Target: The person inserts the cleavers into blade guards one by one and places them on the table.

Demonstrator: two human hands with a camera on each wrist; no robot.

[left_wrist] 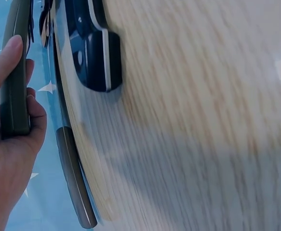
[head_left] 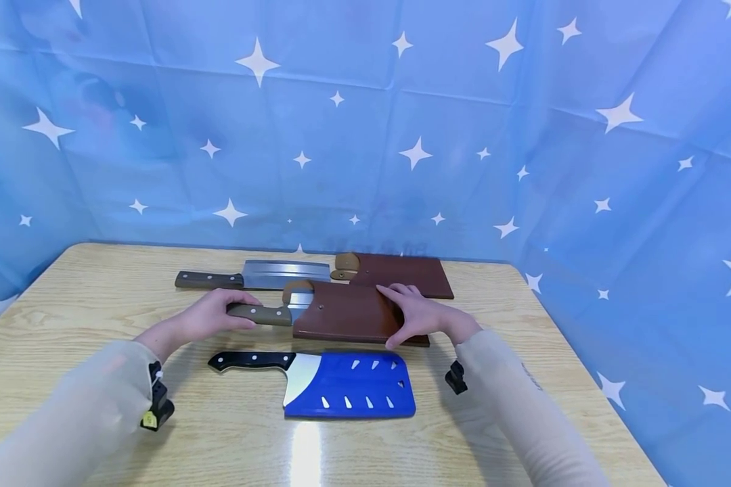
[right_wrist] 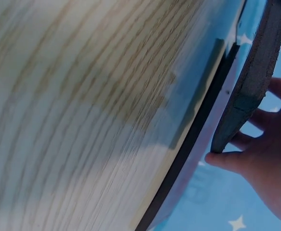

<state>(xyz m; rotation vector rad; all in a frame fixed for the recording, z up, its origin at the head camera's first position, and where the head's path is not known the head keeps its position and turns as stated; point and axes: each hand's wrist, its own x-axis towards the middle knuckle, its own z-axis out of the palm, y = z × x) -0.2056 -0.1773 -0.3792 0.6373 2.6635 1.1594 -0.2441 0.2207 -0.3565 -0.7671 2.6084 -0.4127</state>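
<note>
My left hand (head_left: 210, 316) grips the brown riveted handle of a cleaver (head_left: 264, 314). Most of its blade is inside a brown leather sheath (head_left: 347, 312); a short strip of metal shows at the sheath's mouth, beside a tan strap. With the thumb at the near edge and fingers at the far edge, my right hand (head_left: 423, 312) holds the sheath near its right end. In the left wrist view the thumb and fingers wrap the handle (left_wrist: 16, 91). The right wrist view shows the fingers pinching the sheath's edge (right_wrist: 248, 84) above the tabletop.
Nearer to me lies a black-handled cleaver (head_left: 252, 360) in a blue slotted blade cover (head_left: 365, 385). Behind my hands are a bare cleaver (head_left: 286, 272) and another brown sheath (head_left: 402, 272). The wooden table (head_left: 97, 284) ends at a blue star-patterned curtain (head_left: 353, 135).
</note>
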